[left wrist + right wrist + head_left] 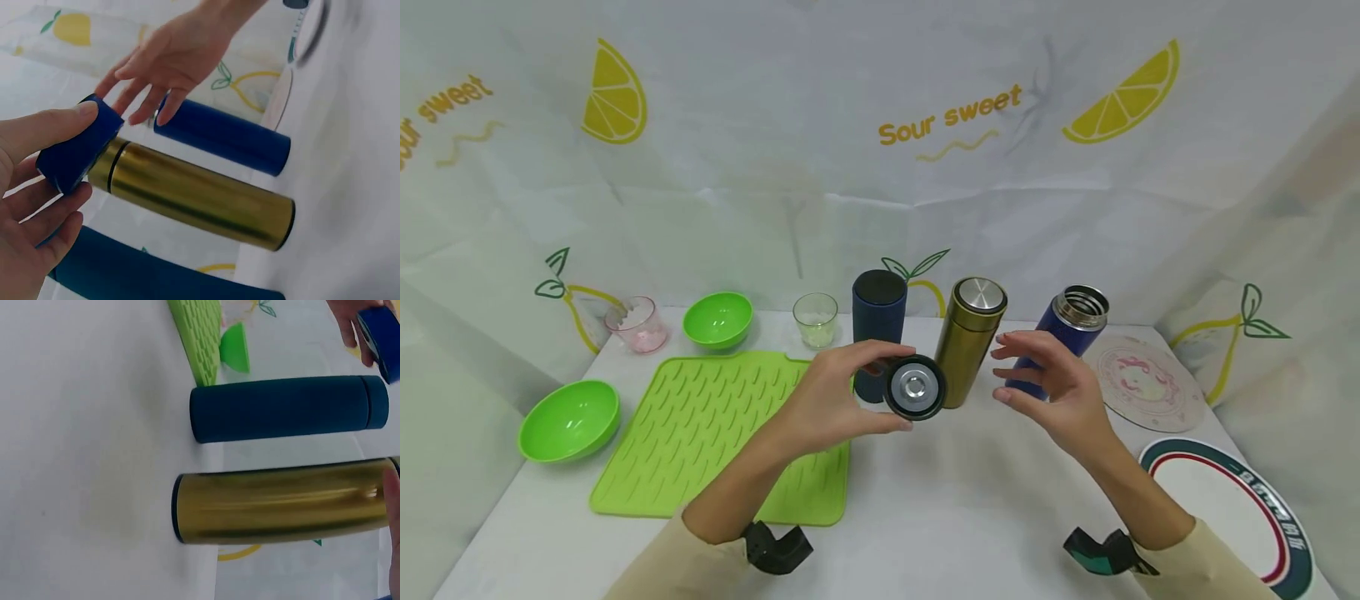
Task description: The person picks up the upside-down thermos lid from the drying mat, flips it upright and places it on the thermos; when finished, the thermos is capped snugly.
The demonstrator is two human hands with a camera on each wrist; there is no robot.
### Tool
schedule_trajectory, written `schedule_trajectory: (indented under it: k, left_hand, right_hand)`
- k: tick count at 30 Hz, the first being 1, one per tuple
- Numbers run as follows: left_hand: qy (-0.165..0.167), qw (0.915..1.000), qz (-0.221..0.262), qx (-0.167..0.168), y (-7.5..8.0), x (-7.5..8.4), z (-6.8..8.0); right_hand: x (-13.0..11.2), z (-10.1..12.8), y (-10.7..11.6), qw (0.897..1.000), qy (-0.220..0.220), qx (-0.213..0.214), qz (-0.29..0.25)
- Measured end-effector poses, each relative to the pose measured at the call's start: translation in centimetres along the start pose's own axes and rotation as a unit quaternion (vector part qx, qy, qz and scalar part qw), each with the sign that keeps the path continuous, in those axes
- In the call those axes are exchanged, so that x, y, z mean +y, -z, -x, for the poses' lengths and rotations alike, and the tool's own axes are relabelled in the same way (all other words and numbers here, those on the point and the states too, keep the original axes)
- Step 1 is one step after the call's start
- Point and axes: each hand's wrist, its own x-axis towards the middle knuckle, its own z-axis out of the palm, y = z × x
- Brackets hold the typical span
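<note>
My left hand (842,392) pinches a blue bottle lid (80,145) between thumb and fingers, its round silver-grey inside turned toward the head camera. Behind the lid stand a dark blue thermos (880,321) with its lid on and a gold thermos (972,342) with a steel-topped lid. To their right is a blue thermos (1070,321) without a lid, its steel mouth showing. My right hand (1054,387) is raised in front of that bottle, fingers spread and gently bent, holding nothing. In the left wrist view its fingertips overlap the upper end of the lidless thermos.
A green ridged mat (715,433) lies at left, with green bowls (568,421) (718,320) beside and behind it. A pink glass (642,325) and a clear glass (816,321) stand at the back. Round mats (1146,383) (1232,500) lie at right. A printed curtain (820,167) hangs behind.
</note>
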Motion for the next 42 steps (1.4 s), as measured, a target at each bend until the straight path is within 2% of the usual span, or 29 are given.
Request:
schedule_trajectory:
  k: [5, 9, 18, 25, 27, 30, 34, 38, 42]
  left_hand:
    - [0.005, 0.9996, 0.026, 0.008, -0.9, 0.0, -0.8]
    - [0.006, 0.9994, 0.035, 0.003, -1.5, -0.3, -1.1]
    - [-0.013, 0.9990, 0.042, 0.004, -2.2, -0.8, -1.4]
    - [-0.023, 0.9975, 0.067, 0.001, -2.2, -0.7, -1.6]
    - [-0.011, 0.9966, 0.082, 0.002, -2.0, -0.5, -1.5]
    - [0.024, 0.9952, 0.094, 0.008, -1.6, -0.2, -1.6]
    - [0.064, 0.9937, 0.090, 0.014, -1.6, 0.0, -1.7]
    - [0.068, 0.9933, 0.092, 0.019, -1.8, 0.0, -1.7]
    - [0.050, 0.9935, 0.099, 0.028, -1.8, 0.1, -1.5]
  right_hand:
    - [0.0, -0.5, -1.8, 0.998, -0.002, -0.062, -0.002]
    - [0.4, -0.8, -2.7, 0.996, 0.008, -0.087, -0.007]
    - [1.2, -0.8, -3.1, 0.994, 0.014, -0.098, -0.050]
    - [1.0, -0.8, -2.9, 0.996, 0.010, -0.081, -0.048]
    - [0.7, -0.8, -2.9, 0.997, 0.006, -0.074, -0.037]
    - [0.3, -0.9, -2.8, 0.997, -0.001, -0.070, -0.016]
    - [-0.1, -0.9, -2.8, 0.997, -0.012, -0.070, -0.007]
    - [0.4, -0.9, -2.8, 0.996, 0.012, -0.075, -0.053]
    - [0.8, -1.0, -2.8, 0.988, 0.042, -0.083, -0.122]
